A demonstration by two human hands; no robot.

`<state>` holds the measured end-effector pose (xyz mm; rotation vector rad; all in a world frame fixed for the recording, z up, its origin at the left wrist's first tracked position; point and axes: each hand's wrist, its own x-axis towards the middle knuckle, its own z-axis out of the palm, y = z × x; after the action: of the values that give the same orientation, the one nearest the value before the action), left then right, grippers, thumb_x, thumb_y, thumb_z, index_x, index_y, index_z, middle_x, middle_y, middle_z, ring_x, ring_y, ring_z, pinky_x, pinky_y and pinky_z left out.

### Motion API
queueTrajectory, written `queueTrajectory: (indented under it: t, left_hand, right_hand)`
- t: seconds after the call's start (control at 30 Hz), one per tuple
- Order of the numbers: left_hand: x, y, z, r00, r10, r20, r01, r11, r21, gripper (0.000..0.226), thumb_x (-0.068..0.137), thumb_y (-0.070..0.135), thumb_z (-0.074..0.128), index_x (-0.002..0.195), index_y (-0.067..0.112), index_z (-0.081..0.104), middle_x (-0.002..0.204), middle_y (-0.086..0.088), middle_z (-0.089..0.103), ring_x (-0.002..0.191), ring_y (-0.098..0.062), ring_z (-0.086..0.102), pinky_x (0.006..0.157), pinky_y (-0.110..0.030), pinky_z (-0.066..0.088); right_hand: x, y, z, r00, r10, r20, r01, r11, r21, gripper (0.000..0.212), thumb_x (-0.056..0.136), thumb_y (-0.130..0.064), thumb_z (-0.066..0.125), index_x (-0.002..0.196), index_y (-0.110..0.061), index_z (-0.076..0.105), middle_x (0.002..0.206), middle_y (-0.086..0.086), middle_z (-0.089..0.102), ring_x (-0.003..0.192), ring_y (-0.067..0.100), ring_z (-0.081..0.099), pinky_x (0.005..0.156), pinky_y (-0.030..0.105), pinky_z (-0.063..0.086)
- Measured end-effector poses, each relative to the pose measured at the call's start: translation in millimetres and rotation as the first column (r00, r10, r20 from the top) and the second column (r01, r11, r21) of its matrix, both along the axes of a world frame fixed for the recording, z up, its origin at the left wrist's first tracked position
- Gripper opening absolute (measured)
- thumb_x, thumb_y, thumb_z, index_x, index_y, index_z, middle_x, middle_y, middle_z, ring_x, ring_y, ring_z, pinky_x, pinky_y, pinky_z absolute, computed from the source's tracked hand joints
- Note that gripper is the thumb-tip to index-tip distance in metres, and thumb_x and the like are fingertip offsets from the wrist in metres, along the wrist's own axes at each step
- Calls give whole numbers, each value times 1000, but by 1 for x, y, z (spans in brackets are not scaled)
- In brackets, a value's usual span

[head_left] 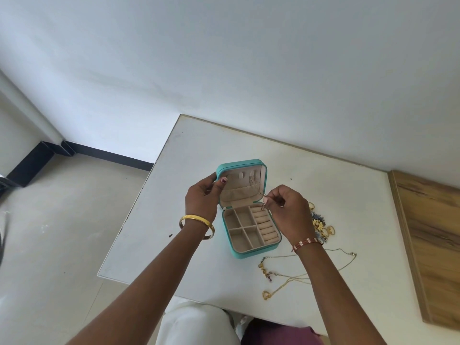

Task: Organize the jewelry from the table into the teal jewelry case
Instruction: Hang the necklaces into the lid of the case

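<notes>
teal jewelry case (pixel 249 252) open near middle of white table (pixel 189 155), both hands at its lid.

bare tabletop behind and left of case; table's left edge close to left wrist, wooden board (pixel 428 235) along right side. left hand (pixel 202 197) gripping lid's left edge, thumb curled inside. right hand (pixel 288 210) pinching a thin chain (pixel 261 192) at lid's right edge, fingertips pressed together. chain's upper end hard to make out. beige lining, divided compartments, ring rolls on right. gold rings and earrings (pixel 322 226) partly hidden behind right wrist; loose necklaces (pixel 293 272) just in front of case.
</notes>
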<state>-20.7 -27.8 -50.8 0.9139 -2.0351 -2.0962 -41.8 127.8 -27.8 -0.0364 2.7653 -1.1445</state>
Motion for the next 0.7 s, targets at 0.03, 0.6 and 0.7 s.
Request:
queueTrajectory:
  t: [0.03,0.6,0.7]
  left_hand:
    - [0,0,0,1000,1,-1,-1,1000,1,35,87,24,56,119,9,60,102,-5,66,97,-26,63,90,-47,52]
    - [4,4,-4,997,-82,-11,81,995,-62,36,91,23,50,124,10,56,119,-11,64,108,-28,60,95,-46,49]
    - [12,6,-13,994,-110,4,110,992,-66,34,93,21,46,125,11,55,119,-11,64,109,-27,60,96,-46,49]
  right_hand:
    - [0,0,2,1000,16,18,-17,1000,10,8,85,-9,62,77,-10,60,69,-4,57,63,3,51,55,8,37]
    - [5,-2,-10,992,-112,56,108,992,67,30,89,-6,55,120,-7,59,111,12,67,96,23,63,76,19,40]
    - [8,-4,-16,992,-109,66,105,993,58,29,89,-5,54,118,-6,60,109,14,67,95,24,63,76,20,42]
